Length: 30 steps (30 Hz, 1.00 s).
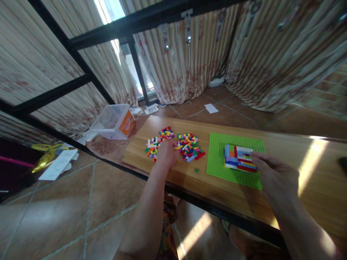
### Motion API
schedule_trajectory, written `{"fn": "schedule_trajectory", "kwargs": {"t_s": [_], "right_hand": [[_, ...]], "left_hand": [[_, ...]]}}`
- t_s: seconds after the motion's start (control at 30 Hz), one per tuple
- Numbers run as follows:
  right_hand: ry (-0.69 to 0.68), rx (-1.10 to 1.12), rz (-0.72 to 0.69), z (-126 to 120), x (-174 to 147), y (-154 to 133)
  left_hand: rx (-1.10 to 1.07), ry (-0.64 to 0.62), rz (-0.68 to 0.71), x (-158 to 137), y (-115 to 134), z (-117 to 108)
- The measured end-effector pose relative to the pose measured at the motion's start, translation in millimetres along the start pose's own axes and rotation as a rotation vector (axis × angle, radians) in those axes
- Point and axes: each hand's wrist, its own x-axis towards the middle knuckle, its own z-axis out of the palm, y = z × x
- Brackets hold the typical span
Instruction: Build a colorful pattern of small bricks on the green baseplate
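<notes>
My left hand (167, 153) reaches down into a pile of small toy building bricks (189, 146) in many colours. Its fingers are curled, and the fingertips are hidden among the bricks. A green baseplate (217, 151) lies to the right on the table, bearing a low block built of bricks (233, 159) with blue, orange, white and red rows. At the right edge of this build, my right hand (276, 175) has thumb and forefinger closed together. Whatever those fingers pinch cannot be made out.
The bricks and baseplate rest on a long wooden table (187, 184); one loose green brick (196, 170) lies near its front edge. A clear plastic box (112, 121) with an orange label stands on the tiled floor beyond the left end. A black metal frame (108, 34) crosses before curtains.
</notes>
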Motion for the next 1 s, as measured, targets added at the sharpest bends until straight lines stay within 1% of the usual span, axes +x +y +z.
{"fn": "schedule_trajectory", "kwargs": {"t_s": [0.1, 0.2, 0.27, 0.33, 0.4, 0.43, 0.47, 0.53, 0.6, 0.67, 1.0], "right_hand": [[0.003, 0.031, -0.027, 1, 4, 7], [-0.017, 0.089, -0.057, 1, 9, 13], [-0.021, 0.124, -0.044, 1, 10, 14], [-0.015, 0.146, -0.037, 1, 10, 12], [-0.011, 0.155, -0.045, 0, 9, 9], [-0.014, 0.156, -0.049, 0, 9, 7], [-0.017, 0.158, -0.048, 0, 8, 6], [-0.03, 0.171, -0.041, -1, 8, 5], [-0.04, 0.179, -0.04, -2, 9, 6], [-0.049, 0.171, -0.048, -3, 11, 7], [-0.109, 0.104, -0.069, -5, 13, 13]], "left_hand": [[0.04, 0.006, 0.014, 1, -6, 1], [0.011, 0.056, 0.05, 5, -6, 2], [-0.068, 0.118, 0.133, 5, 0, 2], [-0.196, 0.142, 0.261, 0, 13, 6], [-0.334, 0.076, 0.393, -10, 32, 14], [-0.39, 0.003, 0.446, -15, 42, 20], [-0.426, -0.067, 0.484, -21, 52, 26], [-0.463, -0.152, 0.533, -32, 70, 38], [-0.477, -0.186, 0.558, -38, 83, 47], [-0.487, -0.185, 0.564, -40, 90, 53], [-0.45, -0.094, 0.59, -41, 102, 66]]}}
